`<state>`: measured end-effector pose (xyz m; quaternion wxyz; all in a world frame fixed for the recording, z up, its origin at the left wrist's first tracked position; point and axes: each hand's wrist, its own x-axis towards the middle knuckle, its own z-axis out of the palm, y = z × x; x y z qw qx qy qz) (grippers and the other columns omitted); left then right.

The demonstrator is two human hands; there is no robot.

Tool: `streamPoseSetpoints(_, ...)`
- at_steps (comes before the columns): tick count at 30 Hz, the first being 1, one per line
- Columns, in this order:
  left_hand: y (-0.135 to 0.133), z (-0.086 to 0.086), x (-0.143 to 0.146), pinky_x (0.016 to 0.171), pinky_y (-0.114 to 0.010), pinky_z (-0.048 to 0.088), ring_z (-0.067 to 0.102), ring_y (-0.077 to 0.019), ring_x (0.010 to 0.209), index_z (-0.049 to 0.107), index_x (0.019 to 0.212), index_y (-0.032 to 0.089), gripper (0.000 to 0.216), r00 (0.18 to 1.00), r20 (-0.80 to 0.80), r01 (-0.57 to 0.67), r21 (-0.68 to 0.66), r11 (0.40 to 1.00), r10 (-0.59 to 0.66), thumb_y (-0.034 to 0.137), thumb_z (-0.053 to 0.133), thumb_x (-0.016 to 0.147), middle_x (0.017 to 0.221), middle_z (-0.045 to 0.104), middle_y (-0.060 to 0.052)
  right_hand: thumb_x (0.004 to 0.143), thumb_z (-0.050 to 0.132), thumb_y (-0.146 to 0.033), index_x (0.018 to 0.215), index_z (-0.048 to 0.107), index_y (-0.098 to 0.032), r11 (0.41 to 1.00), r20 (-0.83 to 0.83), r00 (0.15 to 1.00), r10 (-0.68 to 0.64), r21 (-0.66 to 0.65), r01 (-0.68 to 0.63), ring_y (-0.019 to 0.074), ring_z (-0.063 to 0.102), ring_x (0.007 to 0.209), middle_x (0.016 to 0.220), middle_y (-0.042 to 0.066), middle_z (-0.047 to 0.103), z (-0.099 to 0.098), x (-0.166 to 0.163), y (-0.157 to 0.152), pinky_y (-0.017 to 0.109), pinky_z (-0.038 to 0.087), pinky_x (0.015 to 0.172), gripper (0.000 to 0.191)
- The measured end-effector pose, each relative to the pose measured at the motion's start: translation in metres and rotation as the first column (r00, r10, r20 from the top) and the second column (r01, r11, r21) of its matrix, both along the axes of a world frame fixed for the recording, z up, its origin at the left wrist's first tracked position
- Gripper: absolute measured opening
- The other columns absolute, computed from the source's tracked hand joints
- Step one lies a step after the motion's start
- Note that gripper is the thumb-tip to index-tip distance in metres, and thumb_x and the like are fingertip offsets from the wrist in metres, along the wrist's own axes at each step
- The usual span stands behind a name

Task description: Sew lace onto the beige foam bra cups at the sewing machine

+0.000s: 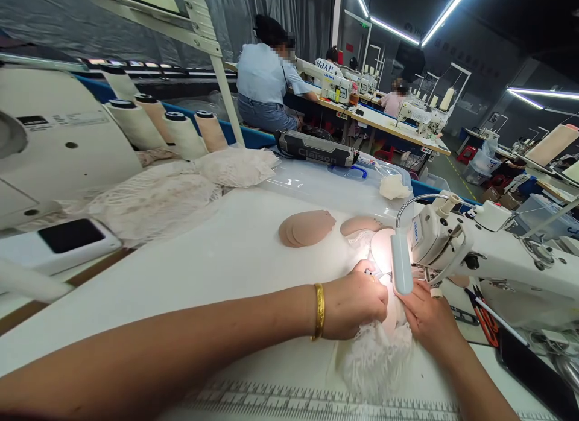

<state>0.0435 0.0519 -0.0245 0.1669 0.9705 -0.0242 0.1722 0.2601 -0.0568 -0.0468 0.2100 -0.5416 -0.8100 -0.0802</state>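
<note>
My left hand [357, 300], a gold bracelet at its wrist, is closed over white lace fabric [375, 360] beside the sewing machine [434, 234]. A small dark, shiny thing shows at its fingers; what the fist holds is hidden. My right hand [427, 315] lies with fingers stretched out on the work's right side, close under the machine head, its fingertips partly behind the lamp [401, 261]. Between the hands is a beige pad [389, 318], brightly lit, and another pale pad [382, 249] lies just beyond. The needle area is hidden by the lamp.
Stacked beige pads [306, 228] lie left of the machine. Orange-handled scissors [486, 324] and a black phone [534, 373] lie right. A ruler [271, 397] runs along the front. Thread cones [181, 134] stand behind the lace pile [158, 195]. Co-workers [262, 77] sit beyond.
</note>
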Motion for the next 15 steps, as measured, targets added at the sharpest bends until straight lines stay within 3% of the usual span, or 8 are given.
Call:
streamPoseSetpoints(5, 0.0003, 0.0039, -0.0012, 0.094, -0.046, 0.039, 0.058, -0.0161, 0.069, 0.063, 0.069, 0.019, 0.028, 0.996, -0.086, -0.012, 0.068, 0.998, 0.018, -0.006, 0.058, 0.057, 0.084, 0.071, 0.001, 0.096, 0.044, -0.010, 0.106, 0.071, -0.026, 0.998, -0.023, 1.000, -0.020, 0.051, 0.021, 0.0220, 0.062, 0.104, 0.103, 0.003, 0.074, 0.0011, -0.0016, 0.0002, 0.034, 0.050, 0.092, 0.033)
streamPoseSetpoints(10, 0.0010, 0.0044, -0.0026, 0.089, -0.045, 0.039, 0.059, -0.0165, 0.071, 0.065, 0.071, 0.020, 0.029, 0.995, -0.098, -0.008, 0.075, 0.997, 0.015, -0.006, 0.060, 0.057, 0.090, 0.073, 0.002, 0.098, 0.044, -0.011, 0.112, 0.069, -0.027, 0.999, -0.032, 0.999, -0.004, 0.054, 0.006, 0.0227, 0.061, 0.107, 0.110, 0.002, 0.074, 0.0002, -0.0020, -0.0012, 0.035, 0.047, 0.098, 0.034)
streamPoseSetpoints(15, 0.0015, 0.0043, -0.0017, 0.088, -0.045, 0.037, 0.059, -0.0168, 0.073, 0.066, 0.073, 0.021, 0.030, 0.995, -0.099, 0.003, 0.068, 0.998, 0.003, -0.005, 0.061, 0.058, 0.093, 0.073, 0.003, 0.098, 0.043, -0.011, 0.108, 0.069, -0.026, 0.999, -0.016, 1.000, 0.000, 0.053, 0.001, 0.0231, 0.062, 0.103, 0.101, 0.002, 0.074, -0.0007, -0.0016, -0.0013, 0.035, 0.048, 0.094, 0.032)
